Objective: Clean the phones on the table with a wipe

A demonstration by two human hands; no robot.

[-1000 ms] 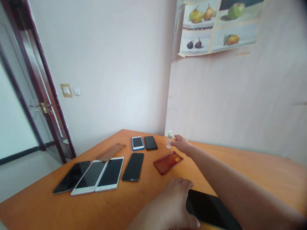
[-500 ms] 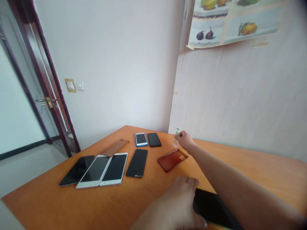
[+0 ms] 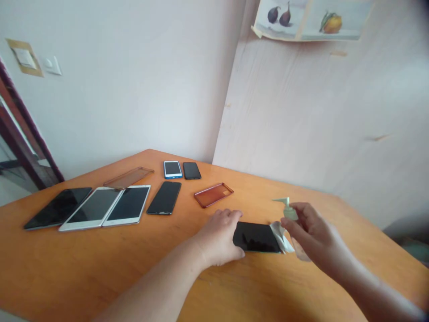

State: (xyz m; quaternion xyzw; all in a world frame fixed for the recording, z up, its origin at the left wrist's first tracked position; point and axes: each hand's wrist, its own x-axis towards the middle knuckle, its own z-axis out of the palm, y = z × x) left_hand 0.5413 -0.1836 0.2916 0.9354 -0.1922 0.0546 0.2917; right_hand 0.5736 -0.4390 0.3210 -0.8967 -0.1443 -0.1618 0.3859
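My right hand (image 3: pixel 313 230) is wrapped round the neck of a clear pump bottle (image 3: pixel 303 252). The bottle's pale green nozzle points left. Below and left of the bottle, a black-screened phone (image 3: pixel 257 237) lies on the orange wooden table (image 3: pixel 231 286). My left hand (image 3: pixel 221 237) grips the left end of that phone, fingers on the far edge and thumb on the near one. A crumpled white tissue (image 3: pixel 280 235) lies against the phone's right end, close to the bottle.
A reddish-brown phone case (image 3: pixel 213 195) lies beyond my left hand. Several phones stretch leftward, among them a black phone (image 3: pixel 165 198) and a white phone (image 3: pixel 127 205). A clear brownish case (image 3: pixel 129 177) lies behind them. Walls border the table's far edges.
My right hand has brought the pump bottle from the table's far side back to the near right, beside the phone. The view has turned right, and the tissue now shows.
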